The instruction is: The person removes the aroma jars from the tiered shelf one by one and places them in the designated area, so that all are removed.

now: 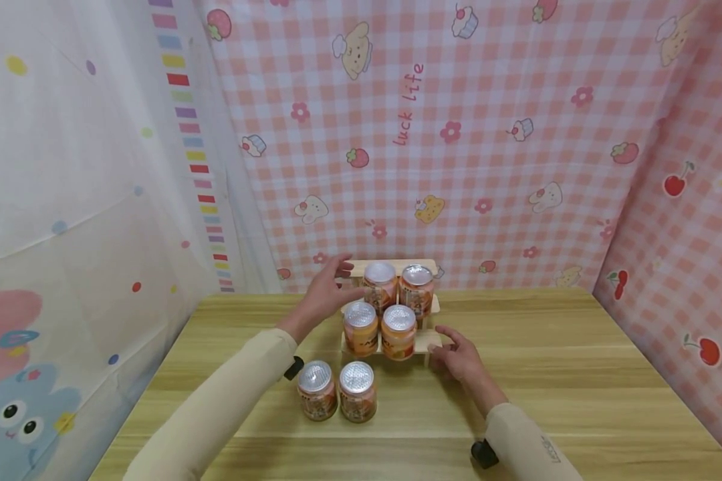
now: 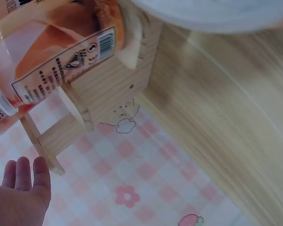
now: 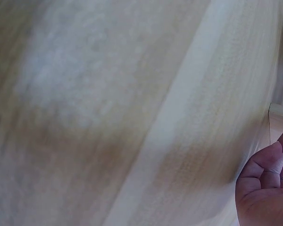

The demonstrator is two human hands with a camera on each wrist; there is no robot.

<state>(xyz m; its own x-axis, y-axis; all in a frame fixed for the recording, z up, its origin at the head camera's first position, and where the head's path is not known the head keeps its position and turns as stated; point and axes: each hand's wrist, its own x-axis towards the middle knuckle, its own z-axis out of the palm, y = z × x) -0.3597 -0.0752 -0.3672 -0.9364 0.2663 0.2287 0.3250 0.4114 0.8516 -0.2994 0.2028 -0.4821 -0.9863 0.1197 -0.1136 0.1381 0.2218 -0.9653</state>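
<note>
Silver-lidded cans point(image 1: 399, 339) stand four on the tiered wooden rack point(image 1: 428, 342) and two on the table point(image 1: 529, 374) at its seven o'clock, while from my remote feed I see the left hand point(image 1: 323, 295) at its nine o'clock and the right hand point(image 1: 462, 359) at four, fingers of both released, grasping nothing.

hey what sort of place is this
Probably a makeshift indoor booth: patterned cloths line three sides of a wood-grain table, where cans stand on and in front of a stepped rack.
</note>
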